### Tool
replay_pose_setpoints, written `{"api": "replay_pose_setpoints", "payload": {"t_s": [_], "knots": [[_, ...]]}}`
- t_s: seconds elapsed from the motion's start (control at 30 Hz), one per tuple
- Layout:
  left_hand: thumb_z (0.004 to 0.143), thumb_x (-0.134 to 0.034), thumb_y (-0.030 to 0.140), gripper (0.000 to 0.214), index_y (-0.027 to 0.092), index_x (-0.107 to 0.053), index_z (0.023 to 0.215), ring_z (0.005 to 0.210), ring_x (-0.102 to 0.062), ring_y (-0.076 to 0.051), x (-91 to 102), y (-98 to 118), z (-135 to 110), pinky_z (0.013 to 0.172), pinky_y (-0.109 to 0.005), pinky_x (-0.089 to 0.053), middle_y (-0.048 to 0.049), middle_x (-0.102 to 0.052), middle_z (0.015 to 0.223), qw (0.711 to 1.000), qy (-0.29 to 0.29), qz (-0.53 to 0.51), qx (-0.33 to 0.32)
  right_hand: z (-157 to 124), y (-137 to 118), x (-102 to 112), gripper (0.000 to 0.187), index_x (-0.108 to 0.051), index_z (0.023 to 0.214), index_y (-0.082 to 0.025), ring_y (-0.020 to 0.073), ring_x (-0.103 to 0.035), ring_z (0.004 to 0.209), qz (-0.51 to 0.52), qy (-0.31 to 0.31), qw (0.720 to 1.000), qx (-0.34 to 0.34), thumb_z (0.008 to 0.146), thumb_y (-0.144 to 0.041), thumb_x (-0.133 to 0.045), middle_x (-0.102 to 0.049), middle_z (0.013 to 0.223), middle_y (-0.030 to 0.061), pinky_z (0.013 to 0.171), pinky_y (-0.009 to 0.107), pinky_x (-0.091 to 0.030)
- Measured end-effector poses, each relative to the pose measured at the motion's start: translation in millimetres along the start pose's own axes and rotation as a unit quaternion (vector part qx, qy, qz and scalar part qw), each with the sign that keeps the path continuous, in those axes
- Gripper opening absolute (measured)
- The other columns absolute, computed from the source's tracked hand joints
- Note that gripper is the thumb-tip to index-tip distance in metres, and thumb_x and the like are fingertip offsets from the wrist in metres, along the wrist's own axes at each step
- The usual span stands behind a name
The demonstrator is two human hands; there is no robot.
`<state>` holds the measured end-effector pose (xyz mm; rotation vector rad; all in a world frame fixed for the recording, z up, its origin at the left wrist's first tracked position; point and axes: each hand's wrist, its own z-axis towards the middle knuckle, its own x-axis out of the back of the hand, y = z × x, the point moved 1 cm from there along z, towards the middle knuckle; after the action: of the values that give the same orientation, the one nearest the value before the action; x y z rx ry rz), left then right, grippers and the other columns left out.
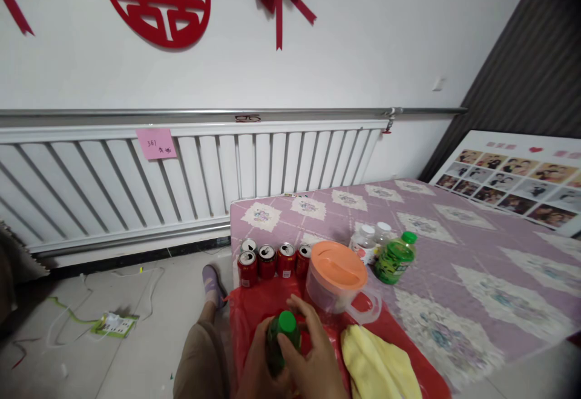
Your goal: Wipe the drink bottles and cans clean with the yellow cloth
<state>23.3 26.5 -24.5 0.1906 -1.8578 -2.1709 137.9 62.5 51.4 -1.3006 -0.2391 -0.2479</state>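
A dark green bottle with a bright green cap (287, 321) stands upright between my hands at the bottom middle. My left hand (262, 362) is closed around its left side. On the other side, the thumb of my right hand (318, 356) presses on the bottle below the cap, and its fingers curve behind it. The bottle's lower part is hidden by my hands. Beneath lies a red plastic sheet (249, 311). Just beyond is a clear plastic pitcher with an orange lid (339, 266). To the right of my right hand lies a crumpled yellow cloth (379, 362).
Several red drink cans (286, 261) stand left of the pitcher. Right of it are two white-capped bottles (364, 243) and another green bottle (394, 260). A floral cloth (431, 226) covers the table. Behind runs a white radiator (254, 163); a photo board (512, 175) leans at right.
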Motion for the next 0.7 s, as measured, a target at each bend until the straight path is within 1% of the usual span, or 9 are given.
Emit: {"api": "replay_pose_setpoints", "payload": {"t_s": [0.1, 0.17, 0.23, 0.33, 0.4, 0.47, 0.57, 0.63, 0.7], "knots": [[0.069, -0.072, 0.021, 0.06, 0.015, -0.06, 0.127, 0.12, -0.07, -0.032, -3.3, -1.5, -0.3, 0.104, -0.043, -0.057, -0.0184, -0.072, 0.129, 1.0, 0.0, -0.004, 0.006, 0.8, -1.4, -1.1, 0.042, -0.072, 0.11, -0.023, 0.0263, -0.075, 0.099, 0.01, 0.002, 0.999, -0.034, 0.068, -0.03, -0.069, -0.077, 0.111, 0.0086, 0.09, 0.037, -0.061], [0.071, -0.07, 0.023, 0.058, 0.015, -0.059, 0.127, 0.118, -0.071, -0.031, -4.5, -3.7, 0.0, 0.103, -0.042, -0.058, -0.0178, -0.072, 0.128, 1.0, -0.006, -0.021, -0.002, 1.4, -2.8, -0.9, 0.033, -0.073, 0.101, -0.023, 0.0254, -0.075, 0.096, 0.015, 0.01, 1.0, -0.021, 0.069, -0.03, -0.068, -0.078, 0.103, 0.0075, 0.088, 0.035, -0.062], [0.071, -0.072, 0.025, 0.058, 0.017, -0.059, 0.127, 0.117, -0.071, -0.03, -4.5, -7.6, 0.6, 0.102, -0.042, -0.059, -0.0162, -0.073, 0.128, 0.999, -0.017, -0.033, -0.011, 1.1, -3.2, -0.1, 0.031, -0.074, 0.099, -0.023, 0.025, -0.075, 0.098, 0.018, 0.011, 1.0, 0.013, 0.07, -0.028, -0.066, -0.078, 0.104, 0.008, 0.092, 0.035, -0.06], [0.071, -0.074, 0.028, 0.058, 0.021, -0.059, 0.127, 0.118, -0.071, -0.03, -2.8, -15.5, 1.5, 0.103, -0.042, -0.059, -0.013, -0.073, 0.128, 0.999, -0.027, -0.036, -0.016, -0.4, -1.2, 0.6, 0.037, -0.076, 0.108, -0.023, 0.0255, -0.072, 0.11, 0.014, 0.001, 0.999, 0.04, 0.073, -0.028, -0.064, -0.076, 0.116, 0.0095, 0.099, 0.036, -0.057], [0.071, -0.075, 0.026, 0.06, 0.022, -0.057, 0.129, 0.121, -0.07, -0.029, -1.1, -19.6, 1.9, 0.105, -0.043, -0.058, -0.0132, -0.072, 0.131, 0.999, -0.027, -0.03, -0.02, -1.1, 0.6, 0.1, 0.045, -0.072, 0.118, -0.023, 0.026, -0.071, 0.114, 0.011, -0.004, 1.0, 0.019, 0.074, -0.028, -0.065, -0.075, 0.123, 0.0097, 0.1, 0.037, -0.056], [0.07, -0.076, 0.023, 0.063, 0.02, -0.056, 0.13, 0.122, -0.069, -0.03, 0.3, -21.3, 2.1, 0.106, -0.044, -0.057, -0.0154, -0.07, 0.133, 0.999, -0.034, -0.017, -0.02, -0.9, 0.9, -1.1, 0.051, -0.07, 0.122, -0.023, 0.0265, -0.072, 0.11, 0.011, -0.007, 1.0, -0.016, 0.072, -0.029, -0.067, -0.075, 0.123, 0.0097, 0.098, 0.038, -0.058], [0.071, -0.074, 0.021, 0.062, 0.018, -0.057, 0.13, 0.123, -0.068, -0.031, 1.1, -19.2, 1.9, 0.107, -0.045, -0.056, -0.0173, -0.07, 0.133, 0.999, -0.028, -0.013, -0.014, 0.5, -2.4, -2.6, 0.041, -0.072, 0.109, -0.022, 0.0269, -0.075, 0.099, 0.017, -0.005, 0.999, -0.04, 0.07, -0.031, -0.067, -0.077, 0.11, 0.0095, 0.089, 0.038, -0.061], [0.071, -0.073, 0.02, 0.06, 0.017, -0.059, 0.129, 0.122, -0.069, -0.032, 0.2, -16.0, 1.7, 0.106, -0.045, -0.056, -0.017, -0.071, 0.132, 0.999, -0.027, -0.024, -0.015, 1.2, -5.5, -2.7, 0.033, -0.073, 0.101, -0.023, 0.0261, -0.075, 0.096, 0.023, 0.002, 0.999, -0.025, 0.07, -0.031, -0.066, -0.077, 0.102, 0.0084, 0.088, 0.036, -0.062], [0.071, -0.073, 0.02, 0.059, 0.018, -0.06, 0.129, 0.121, -0.069, -0.032, -0.9, -12.9, 1.6, 0.104, -0.045, -0.057, -0.0162, -0.072, 0.131, 0.999, -0.029, -0.04, -0.021, 1.1, -7.3, -2.3, 0.031, -0.074, 0.099, -0.024, 0.0253, -0.074, 0.098, 0.032, 0.008, 0.999, 0.003, 0.07, -0.03, -0.064, -0.077, 0.102, 0.0076, 0.09, 0.035, -0.061]]}}
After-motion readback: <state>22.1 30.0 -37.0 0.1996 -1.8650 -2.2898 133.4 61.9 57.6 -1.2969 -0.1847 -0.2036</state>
